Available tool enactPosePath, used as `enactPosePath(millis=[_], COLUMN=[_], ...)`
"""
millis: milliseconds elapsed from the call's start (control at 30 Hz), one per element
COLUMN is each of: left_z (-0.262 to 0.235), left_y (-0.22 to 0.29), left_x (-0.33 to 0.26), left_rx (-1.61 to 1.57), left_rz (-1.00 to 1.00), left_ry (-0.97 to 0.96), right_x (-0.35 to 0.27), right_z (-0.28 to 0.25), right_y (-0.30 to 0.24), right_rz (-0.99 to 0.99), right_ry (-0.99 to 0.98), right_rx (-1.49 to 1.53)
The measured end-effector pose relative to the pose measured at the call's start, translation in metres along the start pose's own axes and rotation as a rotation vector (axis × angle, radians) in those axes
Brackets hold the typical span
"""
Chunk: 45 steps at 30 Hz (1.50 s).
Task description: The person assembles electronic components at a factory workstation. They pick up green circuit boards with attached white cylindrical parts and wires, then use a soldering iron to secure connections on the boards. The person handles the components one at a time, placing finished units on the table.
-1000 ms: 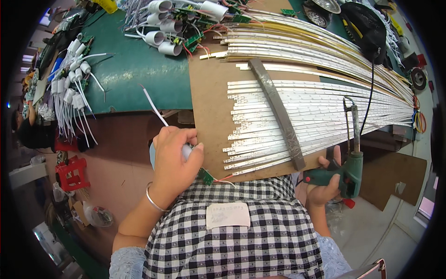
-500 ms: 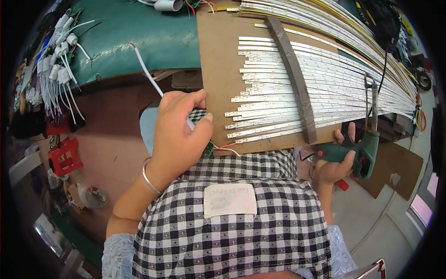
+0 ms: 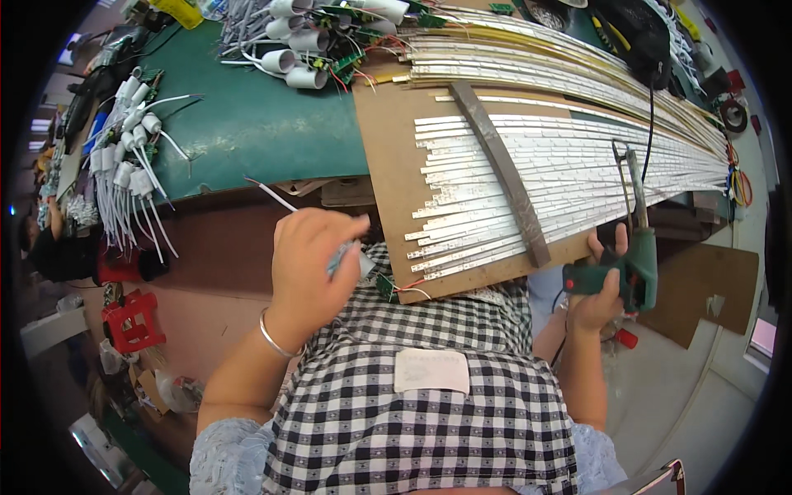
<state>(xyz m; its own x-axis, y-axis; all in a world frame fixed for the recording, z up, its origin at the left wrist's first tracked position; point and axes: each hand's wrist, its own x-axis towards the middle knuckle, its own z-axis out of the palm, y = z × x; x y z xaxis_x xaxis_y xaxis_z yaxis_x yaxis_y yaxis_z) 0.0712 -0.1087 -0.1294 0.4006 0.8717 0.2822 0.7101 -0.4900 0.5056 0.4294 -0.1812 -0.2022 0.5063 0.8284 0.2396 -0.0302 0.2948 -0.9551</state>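
My left hand point(image 3: 315, 260) is closed around a white cylindrical lamp cap point(image 3: 365, 264), most of it hidden by the fingers. A white cable point(image 3: 276, 196) with a bared end sticks out above the hand. From the cap hangs a small green circuit board point(image 3: 385, 287), with thin red and white wires point(image 3: 414, 289) lying at the brown board's near corner. My right hand point(image 3: 598, 304) grips a green soldering gun point(image 3: 642, 268), its tip pointing up over the right part of the white LED strips point(image 3: 462, 194). The tip is apart from my left hand.
A dark bar point(image 3: 503, 177) lies across the strips on the brown board point(image 3: 384, 157). More lamp caps point(image 3: 307, 77) with circuit boards sit on the green table point(image 3: 256, 124). A cable bundle point(image 3: 132, 161) hangs off its left side. A red plastic stool point(image 3: 134, 322) stands on the floor.
The view has shifted, showing more of the table's far side. My left hand sits a little farther left of the board's corner. The soldering gun is tilted more to the left.
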Motion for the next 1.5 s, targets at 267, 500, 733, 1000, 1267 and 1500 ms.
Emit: enactPosePath(millis=[267,500,733,1000,1267,1500], left_z=[0.023,0.048,0.04,0.024,0.025,0.023], left_y=[0.025,0.029,0.032,0.037,0.031,0.023], left_x=[-0.029,-0.039,-0.021,-0.009,-0.013,-0.009], left_rx=[-0.099,-0.19,-0.151,-0.557,-0.227,-0.575], left_rz=[0.135,0.129,0.189,-0.223,0.053,-0.224], left_ry=[-0.125,-0.012,-0.192,-0.385,-0.256,-0.387], right_x=[-0.008,-0.018,-0.029,-0.033,-0.027,-0.023], right_z=[-0.013,0.029,0.091,0.085,0.091,0.096], right_y=[-0.043,-0.066,-0.035,-0.024,-0.028,-0.034], right_rz=[0.0,0.6,0.673,0.456,0.163,0.051], right_ry=[-0.106,-0.519,-0.604,-0.69,-0.738,-0.694], right_rx=[-0.233,0.083,0.239,0.126,-0.178,-0.254])
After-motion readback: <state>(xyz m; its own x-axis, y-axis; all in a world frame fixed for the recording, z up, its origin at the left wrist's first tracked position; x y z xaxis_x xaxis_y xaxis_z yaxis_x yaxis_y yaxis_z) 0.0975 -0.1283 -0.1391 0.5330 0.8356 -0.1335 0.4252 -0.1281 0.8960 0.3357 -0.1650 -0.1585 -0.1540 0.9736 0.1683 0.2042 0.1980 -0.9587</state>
